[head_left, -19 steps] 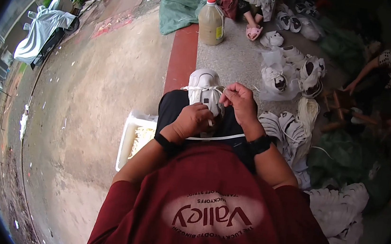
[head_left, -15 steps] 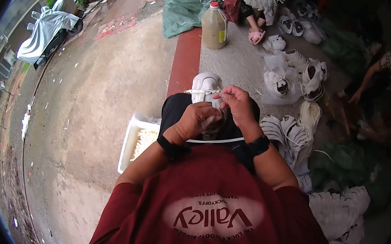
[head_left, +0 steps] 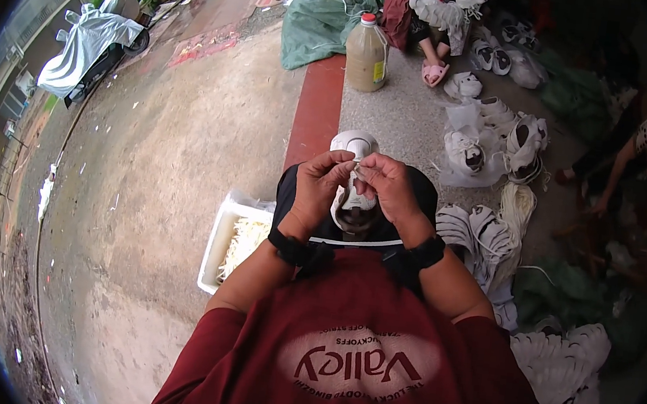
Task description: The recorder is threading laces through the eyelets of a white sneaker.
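A white sneaker (head_left: 354, 199) rests between my knees, its toe pointing away from me and its dark opening toward me. Over its lacing area both hands meet with pinched fingertips. My left hand (head_left: 318, 190) grips a white shoelace from the left side. From the other side, my right hand (head_left: 390, 187) pinches the shoelace too, its thumb and forefinger almost touching the left ones. The lace itself is mostly hidden by the fingers. A thin white strip (head_left: 319, 239) crosses my lap behind the shoe's heel.
By my left knee stands a white bin (head_left: 213, 257) of pale laces or strips (head_left: 244, 245). Ahead are a red-capped jug (head_left: 365, 60) and a green sack (head_left: 318, 32). White shoes (head_left: 466, 155) and stacked white uppers (head_left: 485, 239) lie to the right. Other people sit ahead and at far right.
My left hand has moved forward to the lacing, and both hands have come together at the fingertips. The lace stretched across the shoe earlier is now mostly covered. The view has shifted slightly.
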A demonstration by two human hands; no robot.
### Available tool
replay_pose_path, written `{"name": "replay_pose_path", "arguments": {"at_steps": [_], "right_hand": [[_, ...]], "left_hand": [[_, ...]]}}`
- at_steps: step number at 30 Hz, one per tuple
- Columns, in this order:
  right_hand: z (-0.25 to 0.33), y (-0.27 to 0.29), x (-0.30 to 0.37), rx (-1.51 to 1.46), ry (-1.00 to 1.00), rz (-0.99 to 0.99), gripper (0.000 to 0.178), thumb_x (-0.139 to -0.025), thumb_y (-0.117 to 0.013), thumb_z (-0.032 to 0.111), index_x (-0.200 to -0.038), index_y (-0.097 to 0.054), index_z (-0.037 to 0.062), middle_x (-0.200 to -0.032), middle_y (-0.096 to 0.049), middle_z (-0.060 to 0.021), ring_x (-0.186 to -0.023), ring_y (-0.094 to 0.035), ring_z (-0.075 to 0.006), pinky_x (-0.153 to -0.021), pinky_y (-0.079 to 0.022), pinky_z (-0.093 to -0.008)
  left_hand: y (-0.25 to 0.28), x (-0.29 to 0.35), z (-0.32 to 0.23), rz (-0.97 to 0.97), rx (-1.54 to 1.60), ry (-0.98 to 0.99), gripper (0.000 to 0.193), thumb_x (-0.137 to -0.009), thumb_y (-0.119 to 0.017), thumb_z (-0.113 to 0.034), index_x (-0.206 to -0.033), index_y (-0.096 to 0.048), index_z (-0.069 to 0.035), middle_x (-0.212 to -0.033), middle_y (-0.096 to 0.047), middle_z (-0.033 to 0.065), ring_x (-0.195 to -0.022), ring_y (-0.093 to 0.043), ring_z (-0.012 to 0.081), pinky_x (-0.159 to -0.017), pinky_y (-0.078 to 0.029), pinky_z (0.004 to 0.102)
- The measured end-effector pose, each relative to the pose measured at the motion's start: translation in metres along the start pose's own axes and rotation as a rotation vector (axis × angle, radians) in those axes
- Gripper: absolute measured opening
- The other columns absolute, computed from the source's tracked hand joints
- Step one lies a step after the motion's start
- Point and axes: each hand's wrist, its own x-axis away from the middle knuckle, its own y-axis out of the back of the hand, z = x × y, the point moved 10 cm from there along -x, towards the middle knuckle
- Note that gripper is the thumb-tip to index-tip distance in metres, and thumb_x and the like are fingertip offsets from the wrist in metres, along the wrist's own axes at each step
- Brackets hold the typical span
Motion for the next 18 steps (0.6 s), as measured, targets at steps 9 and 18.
{"name": "replay_pose_path", "arguments": {"at_steps": [9,18], "right_hand": [[0.005,-0.001,0.005,0.031,-0.028,-0.040,0.009,-0.084,-0.054,0.005,-0.076,-0.056,0.0021,-0.060,-0.055,-0.0008,-0.052,-0.050,-0.0057,-0.046,-0.039,-0.0202],[0.018,-0.006,0.009,0.263,0.079,-0.005,0.015,-0.084,-0.054,0.005,-0.070,-0.056,0.0005,-0.058,-0.053,-0.0003,-0.052,-0.050,-0.0053,-0.047,-0.038,-0.0213]], "left_hand": [[-0.003,0.002,0.010,0.025,0.158,0.087,0.014,-0.080,-0.064,-0.008,-0.091,-0.065,0.000,-0.072,-0.061,0.0011,-0.060,-0.050,0.0059,-0.054,-0.041,0.0191],[-0.007,0.005,0.004,0.106,0.053,0.084,0.015,-0.080,-0.065,-0.011,-0.091,-0.067,-0.001,-0.072,-0.060,-0.0003,-0.063,-0.048,0.0065,-0.058,-0.040,0.0202]]}}
